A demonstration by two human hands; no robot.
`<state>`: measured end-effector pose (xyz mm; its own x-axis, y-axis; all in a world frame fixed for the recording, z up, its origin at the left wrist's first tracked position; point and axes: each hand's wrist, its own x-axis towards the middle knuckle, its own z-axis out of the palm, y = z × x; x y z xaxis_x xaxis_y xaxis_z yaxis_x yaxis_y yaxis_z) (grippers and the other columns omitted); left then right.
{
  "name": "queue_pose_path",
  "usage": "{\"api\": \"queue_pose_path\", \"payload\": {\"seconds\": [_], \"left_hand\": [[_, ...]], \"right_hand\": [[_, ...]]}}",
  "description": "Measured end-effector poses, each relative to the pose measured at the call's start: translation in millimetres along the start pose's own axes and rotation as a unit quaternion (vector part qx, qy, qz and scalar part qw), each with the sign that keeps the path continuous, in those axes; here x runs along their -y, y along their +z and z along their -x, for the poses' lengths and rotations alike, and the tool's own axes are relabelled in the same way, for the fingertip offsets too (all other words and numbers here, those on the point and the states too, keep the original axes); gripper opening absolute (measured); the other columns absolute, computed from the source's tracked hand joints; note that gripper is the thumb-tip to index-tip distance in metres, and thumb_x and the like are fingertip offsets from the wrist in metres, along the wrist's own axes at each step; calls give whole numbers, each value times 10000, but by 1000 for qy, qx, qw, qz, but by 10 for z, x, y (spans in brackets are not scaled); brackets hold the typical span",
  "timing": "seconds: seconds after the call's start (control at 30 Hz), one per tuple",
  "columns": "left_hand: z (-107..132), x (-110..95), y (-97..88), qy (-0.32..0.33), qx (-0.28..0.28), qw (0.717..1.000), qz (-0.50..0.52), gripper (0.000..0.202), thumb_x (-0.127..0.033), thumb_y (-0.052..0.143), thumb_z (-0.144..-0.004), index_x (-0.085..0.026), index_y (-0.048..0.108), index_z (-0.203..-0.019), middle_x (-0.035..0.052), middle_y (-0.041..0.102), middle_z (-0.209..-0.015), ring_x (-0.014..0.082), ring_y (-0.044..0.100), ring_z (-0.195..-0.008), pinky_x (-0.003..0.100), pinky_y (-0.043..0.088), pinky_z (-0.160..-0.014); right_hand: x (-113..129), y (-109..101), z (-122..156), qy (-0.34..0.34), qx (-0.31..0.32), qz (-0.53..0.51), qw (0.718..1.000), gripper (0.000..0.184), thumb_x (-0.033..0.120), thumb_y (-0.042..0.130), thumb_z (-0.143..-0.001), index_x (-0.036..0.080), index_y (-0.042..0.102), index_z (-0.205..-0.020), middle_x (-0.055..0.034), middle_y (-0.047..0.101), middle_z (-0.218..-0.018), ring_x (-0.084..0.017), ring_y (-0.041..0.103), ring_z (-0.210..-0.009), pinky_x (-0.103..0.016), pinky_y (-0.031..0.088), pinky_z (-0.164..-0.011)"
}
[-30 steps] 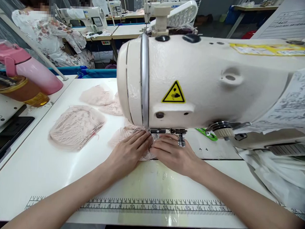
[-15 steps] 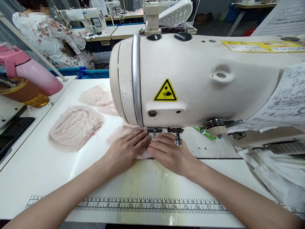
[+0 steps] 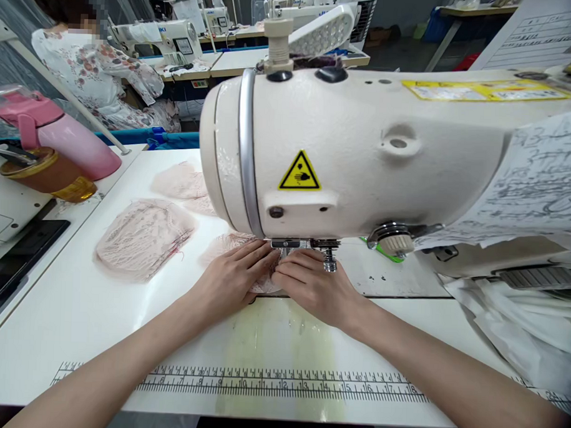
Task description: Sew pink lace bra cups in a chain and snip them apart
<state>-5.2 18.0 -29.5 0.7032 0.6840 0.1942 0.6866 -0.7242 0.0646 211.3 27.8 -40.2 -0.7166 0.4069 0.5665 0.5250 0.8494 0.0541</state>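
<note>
Head view: both hands are down on a pale pink lace piece [image 3: 221, 246], right under the nose of the sewing machine [image 3: 362, 160], approx mid-table [image 3: 76, 319] & a bit back from its front edge.

The left hand [image 3: 231, 277] lies palm-down, fingers straight & flat on the lace, pointing up-right twd the presser foot [image 3: 289, 244]. The right hand [image 3: 315, 287] is also palm-down, fingers pointing left, tips meeting the left's tips just in front of the foot. Neither is clenched & nothing is lifted: they press the lace to the table rather than grasp it.

Key relation: the lace sits under the fingers & runs out to the left. Its free part shows past the left hand's fingers, twd the table's back-left. Long axis approx left–right, parallel to the front edge. The foot is directly beyond the fingertips, just beside them. Both hands are about equally near, w/ the right index maybe closest. The needle is hidden by the machine head.

Around them:
- 2 more lace pieces on the left half of the table, one larger [image 3: 142, 237], one further back [image 3: 178, 179], both well apart from the hands.
- Printed ruler [image 3: 279, 383] along the front edge.
- Pink bottle [image 3: 68, 138] & brown jar [image 3: 43, 171] off the left edge, on the next surface.
- Papers [image 3: 539, 185] hang at the right end of the machine.
- A co-worker [image 3: 98, 76] sits at another machine, back-left.
</note>
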Motion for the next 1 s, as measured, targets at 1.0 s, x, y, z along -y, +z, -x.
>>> {"api": "queue_pose_path", "payload": {"seconds": [1.0], "left_hand": [[8, -2, 48, 37, -44, 996, -63, 411, -257, 429, -968, -106, 537, -1335, 170, 581, -1335, 297, 575, -1216, 473, 515, -999]], "right_hand": [[-78, -105, 32, 129, 143, 5, 981, 212, 110, 472, -895, 226, 642, -950, 25, 706, -1072, -156, 613, -805, -329, 199, -498]]}}
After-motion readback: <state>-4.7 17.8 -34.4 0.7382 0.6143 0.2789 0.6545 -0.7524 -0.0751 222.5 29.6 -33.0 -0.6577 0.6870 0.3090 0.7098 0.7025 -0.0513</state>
